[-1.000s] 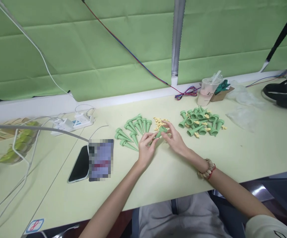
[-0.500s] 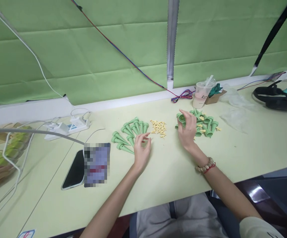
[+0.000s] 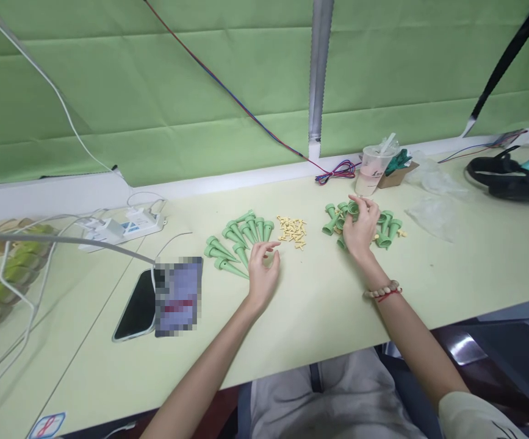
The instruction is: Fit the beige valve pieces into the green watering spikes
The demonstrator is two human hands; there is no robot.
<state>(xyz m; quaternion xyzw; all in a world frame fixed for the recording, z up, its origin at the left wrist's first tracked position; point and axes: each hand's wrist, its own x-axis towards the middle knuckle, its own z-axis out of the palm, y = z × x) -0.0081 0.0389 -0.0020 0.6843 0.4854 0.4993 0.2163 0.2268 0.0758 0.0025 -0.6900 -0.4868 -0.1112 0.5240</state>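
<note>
Over the pile of green plastic pieces (image 3: 384, 228), my right hand (image 3: 361, 228) has its fingers and thumb closed around a green plastic cone piece (image 3: 352, 208), its round open end facing up. Other green pieces lie under and around that hand, partly hidden by it. My left hand (image 3: 264, 271) hovers by the fan of green cone-shaped spikes (image 3: 232, 231), fingers curved and thumb apart, with nothing visible between them. Small yellow plastic parts (image 3: 292, 230) lie in a heap between the two hands, and a few are mixed into the right pile.
A phone (image 3: 136, 305) and a blurred-out flat item (image 3: 179, 297) lie on the left. Behind them is a power strip (image 3: 143, 224) with white cables. A plastic cup (image 3: 370, 171), a small cardboard box (image 3: 398, 175), clear bags (image 3: 431, 216) and a black strap (image 3: 497, 177) are at the back right.
My right hand has shifted right and slightly away from me over the green pile, the round-ended piece moving with it. My left hand stays almost where it was.
</note>
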